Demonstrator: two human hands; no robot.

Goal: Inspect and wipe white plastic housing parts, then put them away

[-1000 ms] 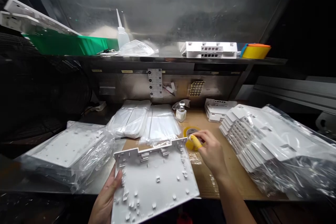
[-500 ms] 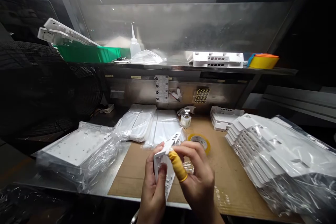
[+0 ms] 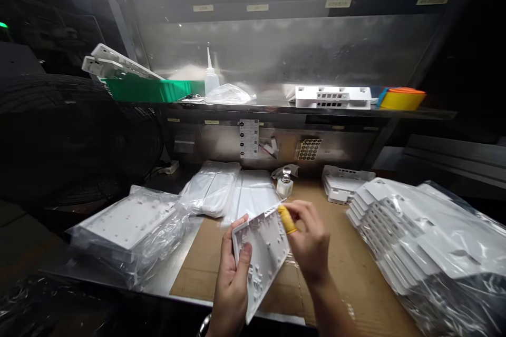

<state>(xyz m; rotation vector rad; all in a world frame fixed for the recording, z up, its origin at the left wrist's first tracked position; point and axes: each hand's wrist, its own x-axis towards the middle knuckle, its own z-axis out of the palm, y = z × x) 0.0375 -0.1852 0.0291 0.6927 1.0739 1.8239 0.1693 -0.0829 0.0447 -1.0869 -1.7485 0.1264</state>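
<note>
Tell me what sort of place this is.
Probably a factory workshop: the left hand holds a white plastic panel, similar panels are stacked at right, and clear bags lie in piles.

Smooth plastic panel [image 3: 263, 247], matt cardboard [image 3: 342, 253]

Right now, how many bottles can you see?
2: a translucent plastic bottle with a pointed nozzle on the metal shelf, and a small white bottle with a shiny metal top below, beside the flat clear plastic bags. Others may be hidden.
</note>
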